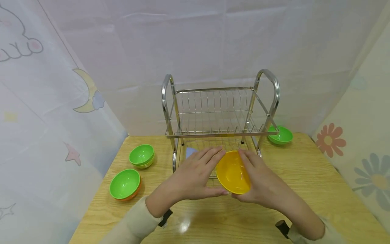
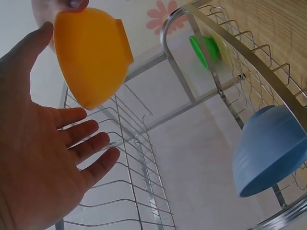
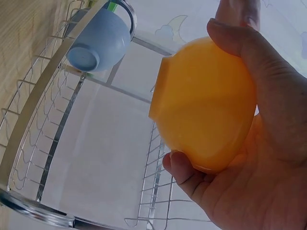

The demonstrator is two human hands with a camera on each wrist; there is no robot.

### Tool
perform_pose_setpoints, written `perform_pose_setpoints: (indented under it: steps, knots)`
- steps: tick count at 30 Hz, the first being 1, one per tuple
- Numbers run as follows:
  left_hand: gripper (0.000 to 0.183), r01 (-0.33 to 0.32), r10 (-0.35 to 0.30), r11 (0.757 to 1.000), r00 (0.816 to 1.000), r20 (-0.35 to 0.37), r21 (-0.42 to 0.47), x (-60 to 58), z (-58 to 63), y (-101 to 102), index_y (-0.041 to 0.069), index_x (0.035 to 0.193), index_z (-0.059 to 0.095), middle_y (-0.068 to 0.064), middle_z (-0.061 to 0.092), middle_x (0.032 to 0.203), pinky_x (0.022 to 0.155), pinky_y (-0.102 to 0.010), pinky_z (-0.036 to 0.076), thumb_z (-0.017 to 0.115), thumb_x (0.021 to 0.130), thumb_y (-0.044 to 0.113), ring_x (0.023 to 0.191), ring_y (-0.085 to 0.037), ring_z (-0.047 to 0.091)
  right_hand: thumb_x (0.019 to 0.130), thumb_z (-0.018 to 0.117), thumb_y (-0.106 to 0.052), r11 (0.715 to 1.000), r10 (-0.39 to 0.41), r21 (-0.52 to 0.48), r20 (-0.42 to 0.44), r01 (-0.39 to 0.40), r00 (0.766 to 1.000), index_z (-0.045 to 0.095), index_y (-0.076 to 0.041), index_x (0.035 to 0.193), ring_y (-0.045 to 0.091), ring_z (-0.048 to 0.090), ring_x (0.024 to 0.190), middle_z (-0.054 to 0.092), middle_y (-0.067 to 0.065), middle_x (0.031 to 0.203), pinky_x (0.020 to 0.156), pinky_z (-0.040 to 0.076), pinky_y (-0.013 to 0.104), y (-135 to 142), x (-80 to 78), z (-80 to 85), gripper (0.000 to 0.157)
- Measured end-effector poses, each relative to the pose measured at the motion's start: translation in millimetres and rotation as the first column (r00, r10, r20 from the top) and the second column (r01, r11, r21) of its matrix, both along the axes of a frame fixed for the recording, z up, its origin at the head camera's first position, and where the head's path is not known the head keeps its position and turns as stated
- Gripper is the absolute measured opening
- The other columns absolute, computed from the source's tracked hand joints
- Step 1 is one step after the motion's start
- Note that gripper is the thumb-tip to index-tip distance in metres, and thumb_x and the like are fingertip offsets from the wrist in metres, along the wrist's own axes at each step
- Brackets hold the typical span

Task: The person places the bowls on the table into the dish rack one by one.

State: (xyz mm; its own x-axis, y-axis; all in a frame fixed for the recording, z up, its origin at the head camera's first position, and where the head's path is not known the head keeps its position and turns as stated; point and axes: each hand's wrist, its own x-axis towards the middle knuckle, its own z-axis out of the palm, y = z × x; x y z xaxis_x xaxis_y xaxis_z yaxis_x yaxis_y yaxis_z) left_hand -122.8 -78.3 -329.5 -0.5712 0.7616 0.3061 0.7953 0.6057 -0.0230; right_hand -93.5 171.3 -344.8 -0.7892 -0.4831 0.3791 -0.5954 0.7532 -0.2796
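A yellow-orange bowl (image 1: 232,173) is held up in front of the dish rack (image 1: 219,135), its inside turned toward the head camera. My right hand (image 1: 263,183) grips it at the rim and side; the right wrist view shows thumb and fingers about the bowl (image 3: 206,103). Beside the bowl's other edge is my left hand (image 1: 195,176), its fingers extended. In the left wrist view those fingers (image 2: 79,134) spread out, with the thumb near the rim. A blue bowl (image 2: 271,148) stands tilted on the rack's lower tier, mostly hidden by my left hand in the head view.
Two small stacks, one a green bowl (image 1: 141,154) over a yellow-green one, the other a green bowl (image 1: 123,183) over an orange one, stand on the table's left. Another green bowl (image 1: 281,135) lies behind the rack's right side. A patterned cloth (image 1: 201,44) hangs behind.
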Motion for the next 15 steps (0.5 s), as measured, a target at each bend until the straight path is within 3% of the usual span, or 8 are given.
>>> perform_pose_setpoints:
  steps: [8, 15]
  knots:
    - [0.12, -0.005, 0.007, 1.0, 0.997, 0.081, -0.027, -8.0, -15.7, 1.1, 0.007, 0.16, 0.024, -0.007, 0.035, 0.162, 0.117, -0.042, 0.038, 0.064, 0.076, 0.082, 0.143, -0.027, 0.041, 0.062, 0.095, -0.049, 0.999, 0.007, 0.041, 0.02, -0.007, 1.0, 0.032, 0.01, 0.152, 0.039, 0.055, 0.124, 0.04, 0.022, 0.148, 0.09, 0.059, 0.046, -11.4, -0.3, -6.0, 0.125]
    - [0.135, 0.027, -0.027, 1.0, 0.994, 0.106, 0.001, -13.7, -29.4, 4.0, 0.002, 0.16, 0.02, -0.01, 0.043, 0.155, 0.117, -0.038, 0.038, 0.072, 0.067, 0.083, 0.14, -0.025, 0.045, 0.055, 0.099, -0.041, 0.997, 0.041, 0.072, -0.014, -0.04, 0.999, 0.035, 0.011, 0.15, 0.038, 0.051, 0.127, 0.042, 0.023, 0.148, 0.095, 0.056, 0.046, -20.8, -1.5, -12.6, 0.125]
